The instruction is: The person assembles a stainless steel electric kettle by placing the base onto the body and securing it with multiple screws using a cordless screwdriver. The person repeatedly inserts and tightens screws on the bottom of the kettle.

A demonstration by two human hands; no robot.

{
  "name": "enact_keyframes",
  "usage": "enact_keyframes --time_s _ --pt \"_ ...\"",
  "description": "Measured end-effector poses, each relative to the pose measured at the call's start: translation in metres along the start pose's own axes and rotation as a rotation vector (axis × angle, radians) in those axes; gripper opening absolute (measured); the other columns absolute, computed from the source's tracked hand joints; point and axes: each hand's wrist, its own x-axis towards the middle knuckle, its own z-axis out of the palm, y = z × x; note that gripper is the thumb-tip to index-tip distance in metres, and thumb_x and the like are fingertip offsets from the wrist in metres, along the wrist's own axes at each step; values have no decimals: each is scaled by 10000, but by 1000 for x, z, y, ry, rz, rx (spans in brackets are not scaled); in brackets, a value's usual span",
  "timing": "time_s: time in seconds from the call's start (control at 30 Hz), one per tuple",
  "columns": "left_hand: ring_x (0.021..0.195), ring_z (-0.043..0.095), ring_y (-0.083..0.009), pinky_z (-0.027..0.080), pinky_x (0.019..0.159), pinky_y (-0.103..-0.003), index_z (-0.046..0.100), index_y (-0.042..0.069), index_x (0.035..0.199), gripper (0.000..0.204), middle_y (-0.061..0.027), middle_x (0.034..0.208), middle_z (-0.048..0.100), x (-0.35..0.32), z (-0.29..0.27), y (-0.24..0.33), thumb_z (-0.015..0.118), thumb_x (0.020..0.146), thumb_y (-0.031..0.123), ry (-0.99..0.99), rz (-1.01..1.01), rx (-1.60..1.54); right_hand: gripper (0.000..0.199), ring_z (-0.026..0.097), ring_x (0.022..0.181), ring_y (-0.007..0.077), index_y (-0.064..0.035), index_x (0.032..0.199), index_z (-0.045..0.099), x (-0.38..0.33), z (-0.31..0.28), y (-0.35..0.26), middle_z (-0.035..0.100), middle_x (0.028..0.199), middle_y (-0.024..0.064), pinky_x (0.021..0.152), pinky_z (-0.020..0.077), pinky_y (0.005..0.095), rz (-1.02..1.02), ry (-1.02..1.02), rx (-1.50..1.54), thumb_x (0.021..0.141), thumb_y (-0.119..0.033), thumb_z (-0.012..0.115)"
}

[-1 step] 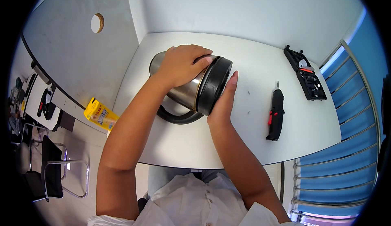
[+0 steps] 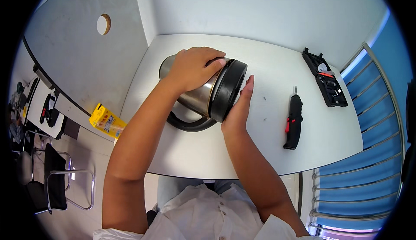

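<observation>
A stainless-steel electric kettle [image 2: 197, 100] with a black base [image 2: 229, 90] lies on its side on the white table, base end to the right. Its black loop handle [image 2: 190, 124] points toward me. My left hand [image 2: 193, 69] is wrapped over the top of the steel body, thumb near the seam with the base. Against the base's end face rests my right hand [image 2: 237, 112], palm inward with one digit stretched upward; its other fingers are mostly hidden. Two tiny screw-like pieces, one of them a small screw [image 2: 264, 98], lie to the right.
A black and red electric screwdriver [image 2: 294, 123] lies at the right of the table [image 2: 186, 157]. Behind it is an open black bit case [image 2: 327, 80]. A yellow package [image 2: 107, 121] sits at the left edge by a grey partition [image 2: 86, 62]. Metal railing [image 2: 381, 132] stands on the right.
</observation>
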Motion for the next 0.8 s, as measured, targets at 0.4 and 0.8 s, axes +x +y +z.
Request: enact_keyframes --time_s 0.4,0.8 --pt "1154 552 -272 373 972 -430 653 120 1167 410 -77 1201 641 -7 11 4 474 921 394 128 -33 155 779 280 1386 235 -44 1519 145 -16 -6 -1 243 1533 115 1145 200 355 -100 -61 56 852 -167 527" --pt "1283 448 -354 236 1053 -592 623 189 1223 433 -89 1304 574 -20 15 8 437 940 458 137 -24 201 672 368 1326 240 -132 1468 254 -30 -28 20 360 1446 88 1102 300 418 -81 -74 250 909 -381 532"
